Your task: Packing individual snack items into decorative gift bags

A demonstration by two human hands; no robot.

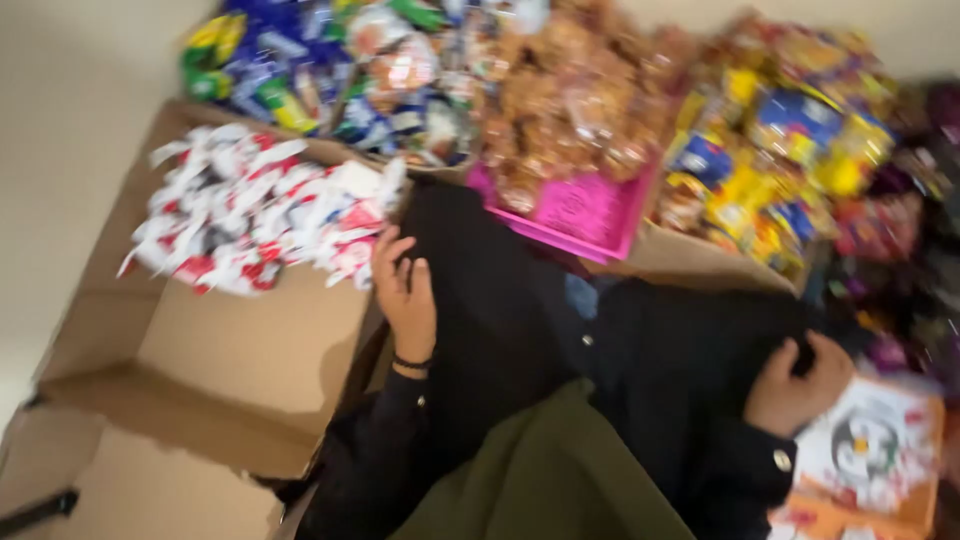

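Left hand [405,290], frame centre-left: grip spread, fingers loosely extended, resting at the edge of the cardboard box [240,350], just beside the red-and-white sachets [255,210] piled in the box's upper part. Right hand [795,385], lower right: grip pressed together, pinching black fabric [680,350], beside a white-and-orange carton [875,450]. Pink tray [590,215], upper centre, carries brown snack packets [575,90].

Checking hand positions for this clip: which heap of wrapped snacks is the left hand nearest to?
The red-and-white packets in the open cardboard box. The left hand rests at their edge; the blue, brown and yellow heaps lie farther back.
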